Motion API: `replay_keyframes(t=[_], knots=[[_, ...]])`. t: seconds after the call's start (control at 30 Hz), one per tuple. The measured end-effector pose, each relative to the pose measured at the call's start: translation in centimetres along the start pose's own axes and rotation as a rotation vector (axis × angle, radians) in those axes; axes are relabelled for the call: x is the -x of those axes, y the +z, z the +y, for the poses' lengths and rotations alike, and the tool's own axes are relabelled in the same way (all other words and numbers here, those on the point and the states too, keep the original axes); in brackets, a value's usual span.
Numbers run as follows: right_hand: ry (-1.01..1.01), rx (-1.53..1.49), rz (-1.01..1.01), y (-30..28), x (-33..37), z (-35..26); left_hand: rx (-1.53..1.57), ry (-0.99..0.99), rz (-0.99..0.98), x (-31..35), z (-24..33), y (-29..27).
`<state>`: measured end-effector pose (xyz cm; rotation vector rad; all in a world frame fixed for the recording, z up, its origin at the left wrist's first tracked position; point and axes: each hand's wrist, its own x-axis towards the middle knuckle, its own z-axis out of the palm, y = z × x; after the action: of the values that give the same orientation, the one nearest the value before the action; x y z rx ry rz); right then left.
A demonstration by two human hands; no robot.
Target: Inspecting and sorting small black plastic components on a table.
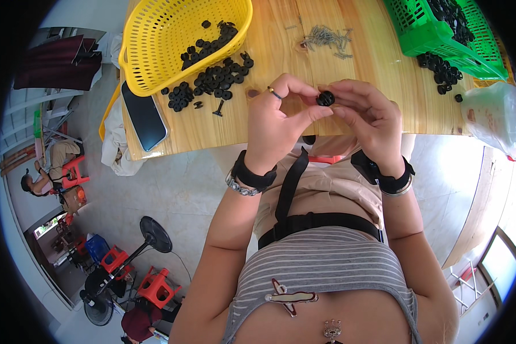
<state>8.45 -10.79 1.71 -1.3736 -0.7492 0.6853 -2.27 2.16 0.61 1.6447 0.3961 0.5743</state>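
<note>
Over the near edge of the wooden table (275,46), a small round black wheel-like part (325,98) is held between my two hands. Thumb and index finger of my left hand (272,123) pinch it from one side. From the other side, the thumb and fingertips of my right hand (375,120) close on it. Fingertips cover part of it, so its details cannot be made out. Similar black parts (218,79) lie in a loose pile left of my hands, one with a pin-like shaft (218,108). Beyond my hands, thin metal screws or pins (327,39) are scattered.
At the back left, a yellow basket (127,66) holds more black parts. A phone (145,117) lies by the left edge. A green crate (421,37) of black pieces stands back right, loose ones (438,71) beside it. A plastic bag (499,114) sits at the right edge.
</note>
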Motion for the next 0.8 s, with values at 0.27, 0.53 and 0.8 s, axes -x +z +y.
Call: replay_keyframes(t=[0.27,0.53,0.8], knots=[[-0.001,-0.004,-0.002,0.0,0.0,0.1,-0.008,0.048,0.066,0.1,-0.2,0.4],[-0.016,0.008,-0.025,-0.2,0.0,0.0,-0.092,0.029,0.025,0.1,0.5,0.3],[0.007,-0.033,-0.034,-0.3,0.1,0.3,-0.259,0.189,0.031,-0.2,0.4,0.6]])
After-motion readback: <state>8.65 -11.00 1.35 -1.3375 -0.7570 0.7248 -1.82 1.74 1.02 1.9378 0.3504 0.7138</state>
